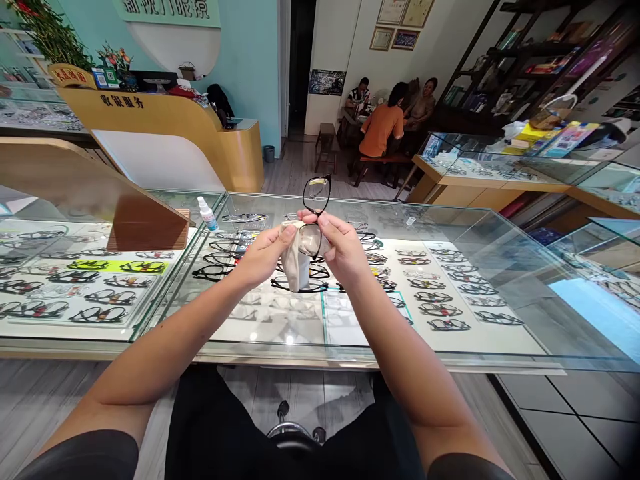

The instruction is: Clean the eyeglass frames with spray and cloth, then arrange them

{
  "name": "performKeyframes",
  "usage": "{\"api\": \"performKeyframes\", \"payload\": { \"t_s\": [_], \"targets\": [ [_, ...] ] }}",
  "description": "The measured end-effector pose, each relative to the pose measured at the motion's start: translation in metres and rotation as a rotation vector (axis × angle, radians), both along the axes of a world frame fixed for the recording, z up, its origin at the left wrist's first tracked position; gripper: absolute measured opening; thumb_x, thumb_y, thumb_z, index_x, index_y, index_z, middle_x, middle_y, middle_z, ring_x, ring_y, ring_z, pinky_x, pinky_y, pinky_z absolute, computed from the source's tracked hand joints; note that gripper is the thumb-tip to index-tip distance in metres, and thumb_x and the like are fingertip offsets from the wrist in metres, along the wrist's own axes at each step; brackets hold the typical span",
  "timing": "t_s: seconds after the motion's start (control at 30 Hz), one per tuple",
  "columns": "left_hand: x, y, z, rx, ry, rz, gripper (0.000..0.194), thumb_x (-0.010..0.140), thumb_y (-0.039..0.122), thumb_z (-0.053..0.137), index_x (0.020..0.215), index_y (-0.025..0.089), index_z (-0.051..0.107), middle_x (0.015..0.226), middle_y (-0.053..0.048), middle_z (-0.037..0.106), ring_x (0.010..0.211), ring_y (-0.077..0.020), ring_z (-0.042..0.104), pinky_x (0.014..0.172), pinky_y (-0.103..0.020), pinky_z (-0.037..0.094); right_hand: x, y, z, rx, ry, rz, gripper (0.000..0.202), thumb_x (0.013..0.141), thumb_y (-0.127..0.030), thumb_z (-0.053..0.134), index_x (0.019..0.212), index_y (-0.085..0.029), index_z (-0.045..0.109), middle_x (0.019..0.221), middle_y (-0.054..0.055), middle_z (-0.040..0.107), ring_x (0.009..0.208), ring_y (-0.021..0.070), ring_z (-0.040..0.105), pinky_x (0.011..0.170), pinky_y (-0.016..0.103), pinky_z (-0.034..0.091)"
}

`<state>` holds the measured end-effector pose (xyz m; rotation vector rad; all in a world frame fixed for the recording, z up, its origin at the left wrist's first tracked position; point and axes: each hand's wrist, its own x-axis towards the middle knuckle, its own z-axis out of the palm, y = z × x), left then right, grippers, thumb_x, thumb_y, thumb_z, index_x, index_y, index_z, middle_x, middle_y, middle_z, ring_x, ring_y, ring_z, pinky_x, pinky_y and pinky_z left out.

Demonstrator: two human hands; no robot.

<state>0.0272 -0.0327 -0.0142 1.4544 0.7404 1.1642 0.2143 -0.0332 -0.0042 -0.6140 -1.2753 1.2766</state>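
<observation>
Above the glass display case, a pair of dark-rimmed glasses (329,190) is held up on end, one lens above the other. My right hand (344,248) pinches the frame near its middle. Between the thumb and fingers of my left hand (267,253) is a pale cloth (296,261), which hangs down beside the lower lens and touches it. Both hands are close together, and the fingers behind the cloth are partly hidden. Rows of glasses lie inside the case under my hands.
A small white spray bottle (207,215) stands left of my hands on the glass case (450,220). A wooden-backed board (145,220) is further left. Behind are a cashier counter (170,110), a doorway, and several people seated at a table.
</observation>
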Motion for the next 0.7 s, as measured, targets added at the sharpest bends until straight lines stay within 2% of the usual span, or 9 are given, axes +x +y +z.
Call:
{"api": "performKeyframes", "payload": {
  "t_s": [0.2, 0.27, 0.37, 0.53, 0.7],
  "targets": [
    [-0.008, 0.017, 0.002, -0.079, -0.129, 0.036, 0.075, 0.083, 0.087, 0.086, 0.105, 0.015, 0.081, 0.091, -0.008, 0.083, 0.086, -0.0238, 0.079, 0.077, -0.031, 0.059, 0.012, 0.004, 0.002, 0.043, -0.066, 0.01, 0.039, 0.086, -0.067, 0.091, 0.087, -0.029, 0.092, 0.143, 0.008, 0.077, 0.151, 0.036, 0.063, 0.135, 0.052, 0.044],
    [-0.01, 0.019, 0.003, -0.09, -0.162, 0.04, 0.075, 0.08, 0.085, 0.089, 0.106, 0.015, 0.08, 0.089, -0.008, 0.084, 0.086, -0.0248, 0.08, 0.076, -0.032, 0.061, 0.015, 0.005, 0.0, 0.061, -0.133, 0.027, 0.037, 0.089, -0.066, 0.09, 0.089, -0.029, 0.093, 0.144, 0.008, 0.076, 0.154, 0.0359, 0.059, 0.135, 0.051, 0.042],
    [-0.011, 0.019, 0.005, -0.089, -0.176, 0.035, 0.073, 0.077, 0.084, 0.093, 0.1, 0.016, 0.078, 0.083, -0.007, 0.082, 0.075, -0.0212, 0.077, 0.067, -0.029, 0.058, 0.017, 0.008, -0.002, 0.093, -0.226, 0.102, 0.035, 0.093, -0.063, 0.087, 0.092, -0.029, 0.093, 0.141, 0.006, 0.075, 0.148, 0.0336, 0.062, 0.134, 0.049, 0.039],
    [-0.013, 0.016, 0.009, -0.056, -0.13, 0.028, 0.072, 0.079, 0.086, 0.09, 0.09, 0.016, 0.074, 0.074, -0.005, 0.076, 0.061, -0.0157, 0.068, 0.056, -0.026, 0.051, 0.016, 0.008, -0.003, 0.087, -0.304, 0.169, 0.038, 0.093, -0.065, 0.086, 0.089, -0.028, 0.093, 0.123, 0.006, 0.076, 0.134, 0.0312, 0.06, 0.13, 0.047, 0.038],
    [-0.016, 0.014, 0.015, 0.0, -0.09, -0.01, 0.068, 0.083, 0.08, 0.091, 0.083, 0.015, 0.071, 0.07, -0.004, 0.074, 0.061, -0.0145, 0.067, 0.057, -0.024, 0.051, 0.016, 0.006, 0.002, 0.004, -0.29, 0.166, 0.036, 0.087, -0.06, 0.09, 0.08, -0.024, 0.091, 0.1, 0.006, 0.071, 0.115, 0.0268, 0.06, 0.112, 0.038, 0.042]
  ]
}}
